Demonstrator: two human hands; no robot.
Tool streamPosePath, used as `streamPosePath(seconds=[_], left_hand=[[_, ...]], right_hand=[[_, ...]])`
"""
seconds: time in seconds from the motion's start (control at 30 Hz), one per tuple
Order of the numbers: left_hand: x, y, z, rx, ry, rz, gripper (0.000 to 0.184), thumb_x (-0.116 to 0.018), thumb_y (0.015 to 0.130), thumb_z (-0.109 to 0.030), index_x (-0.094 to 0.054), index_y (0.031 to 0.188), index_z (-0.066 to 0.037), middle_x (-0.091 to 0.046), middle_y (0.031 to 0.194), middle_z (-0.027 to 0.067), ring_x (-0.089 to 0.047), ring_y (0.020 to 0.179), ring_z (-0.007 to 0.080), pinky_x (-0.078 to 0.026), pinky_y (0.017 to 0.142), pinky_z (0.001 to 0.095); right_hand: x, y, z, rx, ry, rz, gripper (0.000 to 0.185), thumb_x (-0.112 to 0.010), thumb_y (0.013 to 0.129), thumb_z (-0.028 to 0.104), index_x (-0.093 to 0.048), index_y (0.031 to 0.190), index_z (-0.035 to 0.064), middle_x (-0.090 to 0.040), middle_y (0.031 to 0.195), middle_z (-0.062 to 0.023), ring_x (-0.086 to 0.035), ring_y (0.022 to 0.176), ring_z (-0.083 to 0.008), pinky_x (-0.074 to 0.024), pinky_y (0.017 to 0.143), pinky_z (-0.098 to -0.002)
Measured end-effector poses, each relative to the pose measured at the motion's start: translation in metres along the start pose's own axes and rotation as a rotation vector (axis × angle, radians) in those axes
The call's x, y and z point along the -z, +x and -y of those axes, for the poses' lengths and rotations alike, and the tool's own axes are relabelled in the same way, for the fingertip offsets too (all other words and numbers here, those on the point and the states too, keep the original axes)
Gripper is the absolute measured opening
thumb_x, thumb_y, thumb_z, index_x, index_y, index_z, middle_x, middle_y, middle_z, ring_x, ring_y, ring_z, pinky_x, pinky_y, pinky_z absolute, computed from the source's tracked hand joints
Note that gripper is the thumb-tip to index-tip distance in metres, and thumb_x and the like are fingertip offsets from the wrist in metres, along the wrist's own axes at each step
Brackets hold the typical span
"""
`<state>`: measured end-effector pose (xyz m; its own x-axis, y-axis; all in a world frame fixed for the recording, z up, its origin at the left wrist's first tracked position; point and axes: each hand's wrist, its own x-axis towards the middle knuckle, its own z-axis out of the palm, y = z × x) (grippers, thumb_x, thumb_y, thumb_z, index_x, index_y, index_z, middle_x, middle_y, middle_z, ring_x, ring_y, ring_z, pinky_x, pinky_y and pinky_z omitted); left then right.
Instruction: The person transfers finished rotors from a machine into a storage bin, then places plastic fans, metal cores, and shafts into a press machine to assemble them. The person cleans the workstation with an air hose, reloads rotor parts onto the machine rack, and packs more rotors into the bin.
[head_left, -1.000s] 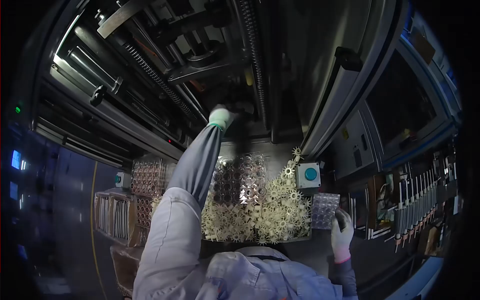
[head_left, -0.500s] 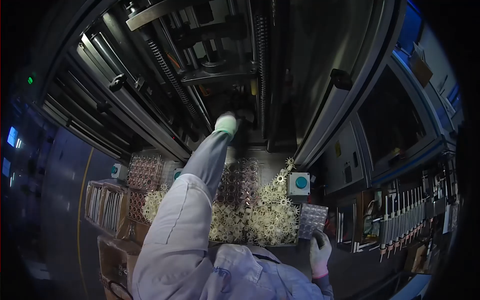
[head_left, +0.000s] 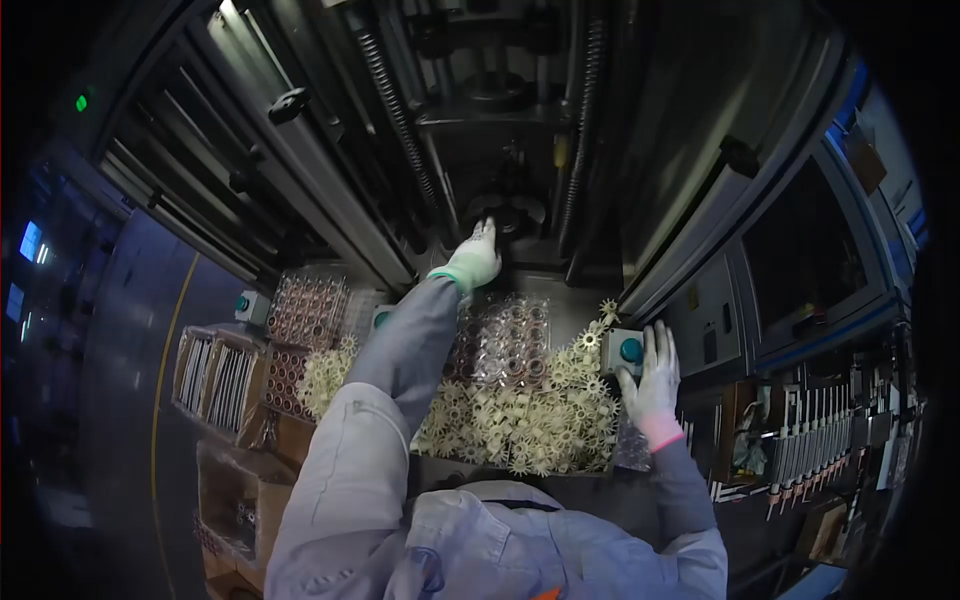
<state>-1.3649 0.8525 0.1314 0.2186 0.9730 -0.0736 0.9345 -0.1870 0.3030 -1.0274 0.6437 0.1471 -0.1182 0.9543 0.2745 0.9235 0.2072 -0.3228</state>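
My left hand (head_left: 478,260), in a pale glove with a green cuff, reaches into the machine with fingers stretched out. Beside its fingertips is a dark round fixture (head_left: 515,218) on the machine bed; whether they touch is unclear. No object shows in that hand. My right hand (head_left: 655,382), in a pale glove with a pink cuff, is open at the right side of a control box with a green button (head_left: 631,350). Its thumb and fingers are apart around the box. Below my left forearm lies a heap of cream star-shaped plastic parts (head_left: 520,420).
Clear trays of copper-coloured rings (head_left: 518,340) stand behind the heap, with more ring trays (head_left: 308,308) to the left. Boxes of metal rods (head_left: 220,385) sit at far left. A rack of rods (head_left: 825,430) is at right. Machine posts (head_left: 335,180) flank my left arm.
My right hand has left the clear plastic tray and moved up to the button box. My left hand's fingers now show beside the fixture. The view has shifted.
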Motion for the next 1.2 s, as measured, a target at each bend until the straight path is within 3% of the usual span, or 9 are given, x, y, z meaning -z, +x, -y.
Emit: streamPosePath(seconds=[0.07,0.17,0.27,0.47,0.57,0.67,0.73,0.97,1.2], left_hand=[[0.005,-0.047,0.007,-0.056,-0.186,-0.263,0.067,-0.049,0.095,-0.018,-0.023,0.152,0.006,-0.027,0.157,0.0284,-0.032,0.145,0.0367,-0.031,0.119,0.0383],[0.029,-0.146,0.036,-0.025,-0.329,-0.355,0.06,-0.047,0.099,-0.019,-0.028,0.15,0.007,-0.034,0.154,0.0276,-0.032,0.144,0.0375,-0.028,0.119,0.0382],[0.045,-0.261,0.095,0.193,-0.528,-0.438,0.049,-0.05,0.098,-0.013,-0.043,0.145,0.0,-0.055,0.135,0.0239,-0.053,0.127,0.0345,-0.042,0.109,0.0411],[0.022,-0.565,0.268,0.83,-0.021,-0.866,0.045,-0.051,0.101,-0.022,-0.048,0.138,0.005,-0.053,0.136,0.0276,-0.051,0.125,0.0411,-0.039,0.109,0.0466],[0.008,-0.707,0.314,1.28,0.199,-0.263,0.058,-0.048,0.101,-0.037,-0.048,0.138,0.008,-0.047,0.142,0.031,-0.039,0.136,0.0438,-0.033,0.113,0.0462],[-0.011,-0.759,0.316,1.303,-0.303,0.066,0.065,-0.055,0.098,-0.041,-0.046,0.139,0.008,-0.047,0.143,0.03,-0.038,0.138,0.0435,-0.032,0.114,0.0452],[-0.018,-0.763,0.311,1.188,0.085,0.138,0.076,-0.063,0.092,-0.045,-0.043,0.141,0.008,-0.046,0.143,0.0295,-0.037,0.139,0.0432,-0.032,0.115,0.0448],[-0.02,-0.788,0.351,1.112,0.196,0.121,0.087,-0.071,0.085,-0.052,-0.041,0.144,0.006,-0.046,0.144,0.0291,-0.036,0.14,0.0423,-0.031,0.116,0.0441],[-0.011,-0.785,0.384,1.27,0.104,0.14,0.09,-0.073,0.078,-0.06,-0.051,0.136,0.006,-0.046,0.144,0.0296,-0.042,0.137,0.0403,-0.037,0.112,0.042]], right_hand=[[-0.019,0.01,-0.004,-0.027,-0.043,0.212,0.076,-0.068,0.087,0.031,-0.037,0.147,-0.0034,-0.035,0.153,-0.0234,-0.031,0.143,-0.0408,-0.027,0.118,-0.0478],[-0.024,0.012,-0.003,-0.011,-0.114,0.038,0.074,-0.056,0.093,0.043,-0.036,0.148,-0.0032,-0.035,0.154,-0.0232,-0.03,0.144,-0.0408,-0.0265,0.118,-0.0481],[-0.029,0.011,0.002,0.066,-0.047,-0.04,0.068,-0.051,0.096,0.039,-0.036,0.148,-0.0029,-0.034,0.155,-0.0219,-0.03,0.144,-0.0398,-0.0284,0.117,-0.0474],[-0.044,0.008,0.019,-0.119,-0.261,0.059,0.063,-0.061,0.093,0.028,-0.041,0.147,0.0037,-0.035,0.155,-0.0178,-0.033,0.143,-0.0384,-0.0322,0.116,-0.0457],[-0.028,0.007,0.104,-0.056,-0.203,-0.195,0.051,-0.064,0.092,0.03,-0.056,0.136,0.0066,-0.054,0.14,-0.0171,-0.051,0.129,-0.0339,-0.0419,0.108,-0.0442],[-0.024,-0.014,0.216,-0.11,0.204,0.174,0.033,-0.064,0.092,0.03,-0.071,0.114,0.0076,-0.072,0.099,-0.0118,-0.069,0.094,-0.0247,-0.0535,0.085,-0.039],[-0.047,-0.022,0.256,0.004,0.018,0.314,0.033,-0.064,0.089,0.031,-0.07,0.115,0.0107,-0.07,0.102,-0.0117,-0.067,0.097,-0.0278,-0.0525,0.085,-0.0399],[-0.082,-0.036,0.288,0.253,-0.097,0.446,0.032,-0.069,0.082,0.025,-0.071,0.111,0.0126,-0.064,0.103,-0.0088,-0.064,0.103,-0.0296,-0.0503,0.09,-0.0422],[-0.07,-0.002,0.261,-0.079,0.442,0.566,0.027,-0.073,0.086,0.014,-0.07,0.108,0.0,-0.068,0.091,-0.0054,-0.065,0.085,-0.0142,-0.053,0.078,-0.0274]])
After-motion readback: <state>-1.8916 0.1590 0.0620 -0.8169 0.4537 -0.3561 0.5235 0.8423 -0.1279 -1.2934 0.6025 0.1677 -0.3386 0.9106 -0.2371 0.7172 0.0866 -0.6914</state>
